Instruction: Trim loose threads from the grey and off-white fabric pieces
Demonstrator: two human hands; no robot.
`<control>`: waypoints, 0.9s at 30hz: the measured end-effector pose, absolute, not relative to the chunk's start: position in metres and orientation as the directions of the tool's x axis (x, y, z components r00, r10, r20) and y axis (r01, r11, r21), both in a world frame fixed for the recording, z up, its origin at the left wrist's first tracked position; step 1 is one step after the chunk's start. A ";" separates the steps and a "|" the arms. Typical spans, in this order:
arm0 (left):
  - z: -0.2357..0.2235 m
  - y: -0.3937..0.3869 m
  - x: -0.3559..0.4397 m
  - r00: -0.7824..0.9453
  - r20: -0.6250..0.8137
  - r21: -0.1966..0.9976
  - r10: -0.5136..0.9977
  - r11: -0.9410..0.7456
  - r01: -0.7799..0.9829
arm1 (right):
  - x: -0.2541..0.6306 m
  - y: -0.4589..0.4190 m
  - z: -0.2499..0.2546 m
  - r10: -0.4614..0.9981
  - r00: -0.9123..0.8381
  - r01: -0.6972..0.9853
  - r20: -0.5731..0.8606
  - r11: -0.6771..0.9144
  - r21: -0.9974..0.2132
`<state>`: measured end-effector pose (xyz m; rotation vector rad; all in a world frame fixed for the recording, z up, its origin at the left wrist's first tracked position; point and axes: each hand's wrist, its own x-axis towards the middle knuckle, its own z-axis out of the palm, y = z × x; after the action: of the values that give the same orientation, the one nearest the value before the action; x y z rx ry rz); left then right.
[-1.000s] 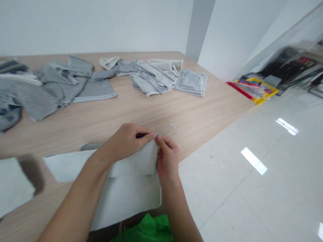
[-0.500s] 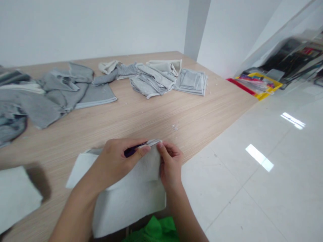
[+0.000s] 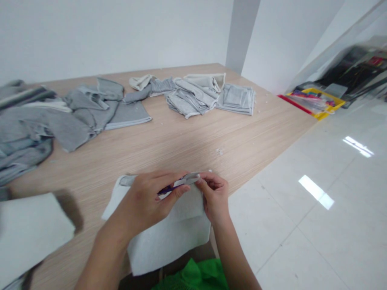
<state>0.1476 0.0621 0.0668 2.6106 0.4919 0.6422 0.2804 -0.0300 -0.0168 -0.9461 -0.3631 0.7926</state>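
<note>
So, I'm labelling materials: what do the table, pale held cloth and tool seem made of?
Table: perhaps matte wood laminate, by its even grain. Pale cloth: likely dull fabric, by its soft drape. Tool: glinting grey blades suggest metal; the purple handle may be plastic.

Left hand [image 3: 154, 197] and right hand [image 3: 217, 197] pinch close together, forearms [image 3: 105, 251] converging forward.

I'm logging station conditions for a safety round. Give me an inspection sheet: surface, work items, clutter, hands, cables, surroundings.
Surface: wood-patterned table, pale scraps on it.
Work items: pale cloth; purple-handled scissors, blades at its edge.
Clutter: heaped grey cloths at left, folded stack toward the back.
Hands: left hand grips the scissors; right hand pinches the cloth.
Cables: nothing seen.
Surroundings: white wall behind, glossy floor at right, yellow tray beyond the table; far right blurred.
</note>
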 end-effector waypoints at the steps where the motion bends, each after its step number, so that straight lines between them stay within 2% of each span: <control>1: 0.066 0.062 0.146 0.830 0.379 0.442 0.409 -0.868 0.226 | 0.280 -0.030 -0.017 0.742 0.668 -0.440 -0.052 0.337 -0.832; 5: 0.062 0.062 0.143 0.817 0.444 0.388 0.369 -0.901 0.196 | 0.280 -0.031 -0.017 0.750 0.659 -0.466 -0.055 0.350 -0.812; 12: 0.052 0.064 0.147 0.816 0.448 0.360 0.364 -0.910 0.208 | 0.280 -0.030 -0.017 0.758 0.651 -0.476 -0.052 0.353 -0.805; 27: 0.044 0.061 0.150 0.800 0.491 0.342 0.343 -0.921 0.185 | 0.280 -0.032 -0.013 0.758 0.646 -0.522 -0.087 0.356 -0.775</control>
<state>0.1502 0.0610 0.0440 2.7118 0.4069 0.8172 0.2800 -0.0316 -0.0133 -0.8704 -0.3098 0.8436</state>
